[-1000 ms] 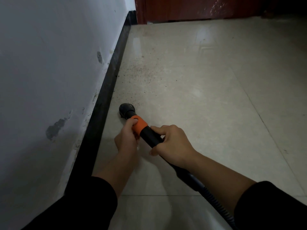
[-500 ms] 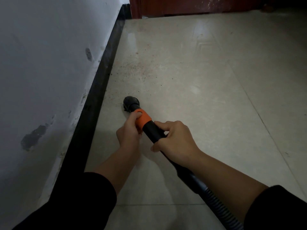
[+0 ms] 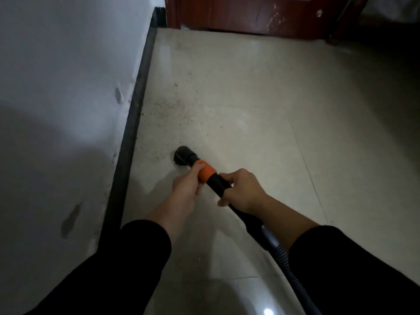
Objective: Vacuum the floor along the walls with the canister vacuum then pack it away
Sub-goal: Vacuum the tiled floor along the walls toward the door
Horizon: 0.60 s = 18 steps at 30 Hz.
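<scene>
2 hands hold 1 black plastic vacuum wand (image 3: 218,183). The left hand (image 3: 185,186) is curled round its 1 orange collar (image 3: 205,172), and the right hand (image 3: 242,189) is wrapped round the wand just behind. Its 1 round black nozzle (image 3: 183,154) rests on the beige tiled floor (image 3: 261,98), near the black skirting board (image 3: 134,123) of the white wall (image 3: 56,87), beside scattered dark specks (image 3: 168,110). 1 ribbed grey hose (image 3: 284,258) runs back past the right black sleeve (image 3: 341,258). 1 dark red wooden door (image 3: 250,12) stands ahead.
</scene>
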Tool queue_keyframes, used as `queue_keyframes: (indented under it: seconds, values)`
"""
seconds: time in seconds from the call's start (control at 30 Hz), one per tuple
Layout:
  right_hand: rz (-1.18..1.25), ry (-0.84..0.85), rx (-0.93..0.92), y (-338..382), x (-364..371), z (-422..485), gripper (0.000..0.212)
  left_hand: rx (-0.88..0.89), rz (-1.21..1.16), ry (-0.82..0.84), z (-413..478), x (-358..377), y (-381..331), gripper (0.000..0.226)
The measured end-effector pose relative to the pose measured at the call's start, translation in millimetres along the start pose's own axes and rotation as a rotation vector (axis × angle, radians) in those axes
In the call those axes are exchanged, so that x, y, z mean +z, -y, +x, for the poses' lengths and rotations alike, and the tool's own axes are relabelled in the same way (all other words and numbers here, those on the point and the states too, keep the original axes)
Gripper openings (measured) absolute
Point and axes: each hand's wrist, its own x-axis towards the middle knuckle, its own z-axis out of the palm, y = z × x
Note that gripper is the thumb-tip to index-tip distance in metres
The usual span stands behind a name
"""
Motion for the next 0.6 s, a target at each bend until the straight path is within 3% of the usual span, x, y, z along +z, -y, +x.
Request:
queue_keyframes:
  seconds: [0.23,0.6]
  values:
    - [0.039,-0.057,0.032,-14.4,-8.8,26.7,0.034,0.04,-0.007,-0.034,20.7,30.6,-5.9,0.036]
    - [0.022,-0.23,-0.028,-68.9,-18.9,57.4,0.036,0.112,0.084,-0.008,49.6,84.5,1.5,0.031]
